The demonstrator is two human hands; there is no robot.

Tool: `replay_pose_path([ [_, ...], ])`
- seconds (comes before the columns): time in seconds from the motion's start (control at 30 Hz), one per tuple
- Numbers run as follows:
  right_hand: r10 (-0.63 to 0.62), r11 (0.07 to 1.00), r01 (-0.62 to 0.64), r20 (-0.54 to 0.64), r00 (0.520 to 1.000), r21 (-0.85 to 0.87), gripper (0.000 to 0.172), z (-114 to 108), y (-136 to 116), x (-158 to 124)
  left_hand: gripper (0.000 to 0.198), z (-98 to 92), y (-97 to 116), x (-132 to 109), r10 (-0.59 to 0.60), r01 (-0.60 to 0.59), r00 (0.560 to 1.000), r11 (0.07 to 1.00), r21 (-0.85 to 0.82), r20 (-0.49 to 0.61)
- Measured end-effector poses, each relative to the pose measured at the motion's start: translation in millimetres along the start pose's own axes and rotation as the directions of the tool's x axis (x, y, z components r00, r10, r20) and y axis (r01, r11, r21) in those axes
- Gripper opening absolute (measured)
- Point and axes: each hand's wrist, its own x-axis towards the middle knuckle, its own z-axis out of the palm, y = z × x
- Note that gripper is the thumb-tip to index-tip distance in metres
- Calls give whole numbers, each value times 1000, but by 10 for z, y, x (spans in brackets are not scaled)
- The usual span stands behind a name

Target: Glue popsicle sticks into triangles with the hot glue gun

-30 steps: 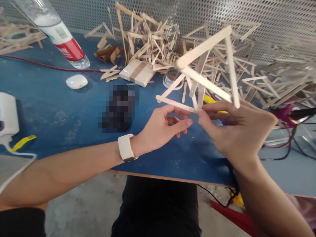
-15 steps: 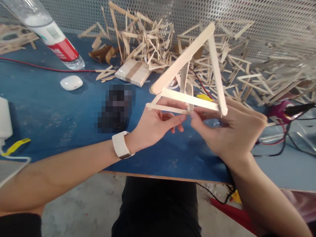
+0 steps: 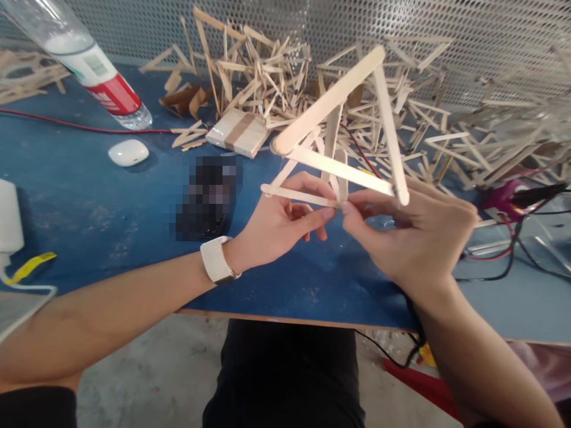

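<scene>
Between my hands, above the blue table (image 3: 285, 285), is a frame of joined popsicle sticks (image 3: 343, 169). Its larger upper triangle leans toward me, and thinner sticks form a smaller triangle below. My left hand (image 3: 285, 226) pinches the lower stick near its right end between thumb and fingers. Right beside it, my right hand (image 3: 401, 238) pinches the joint where the lower stick meets an upright one. The two thumb tips are almost touching. Some of the right fingers are hidden behind the frame.
A heap of loose and joined sticks (image 3: 267, 83) lies along the perforated metal panel (image 3: 348, 18). A wrapped stick bundle (image 3: 238, 132), a blurred dark object (image 3: 207, 199), a white case (image 3: 128, 153) and a water bottle (image 3: 96, 74) are left. A purple tool (image 3: 504, 202) with cables lies right.
The stick frame has tilted slightly, showing more of the sticks behind it. Both hands keep their pinch in nearly the same place.
</scene>
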Motion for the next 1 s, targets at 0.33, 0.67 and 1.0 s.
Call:
replay_pose_path([
  [0.33,88,995,-89,13,996,38,14,9,-10,-21,23,35,18,1,64,-63,997,998,29,-42],
  [0.67,274,932,-279,55,960,233,17,17,-34,-63,27,61,49,-29,39,-38,992,999,9,-120],
  [1.0,154,980,-150,-22,988,130,16,38,-28,-35,32,26,55,-43,28,-25,996,999,37,-83],
])
